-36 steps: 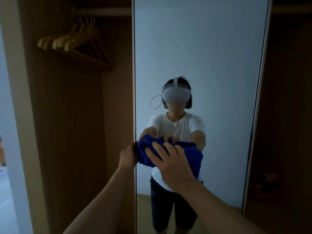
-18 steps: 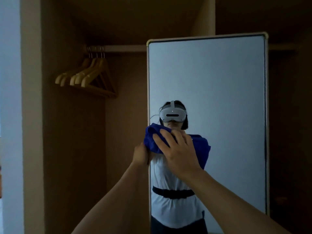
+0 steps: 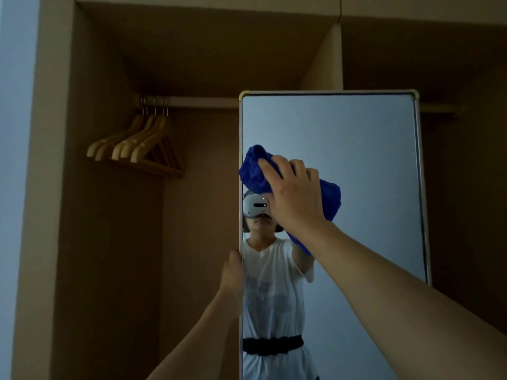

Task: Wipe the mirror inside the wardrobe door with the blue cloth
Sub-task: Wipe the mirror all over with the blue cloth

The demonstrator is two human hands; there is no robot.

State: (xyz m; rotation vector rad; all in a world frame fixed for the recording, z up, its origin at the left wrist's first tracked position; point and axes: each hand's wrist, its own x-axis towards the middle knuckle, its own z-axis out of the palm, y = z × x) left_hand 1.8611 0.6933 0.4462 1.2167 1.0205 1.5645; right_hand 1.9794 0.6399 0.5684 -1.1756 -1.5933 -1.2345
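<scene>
Right hand (image 3: 296,196) presses blue cloth (image 3: 253,171) flat on mirror (image 3: 370,160), unwiped glass extending above; left hand (image 3: 233,281) grips the mirror's edge below.

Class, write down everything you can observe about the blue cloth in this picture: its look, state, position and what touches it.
The blue cloth is a deep, saturated blue, soft and fabric-like, bunched into a crumpled wad rather than spread flat. It lies against the mirror near its left edge, at about mid-height in the view. The right hand presses on it with fingers spread across its middle, so folds bulge out at the upper left and right, and a tail shows below the wrist. The left hand does not touch it.
</scene>
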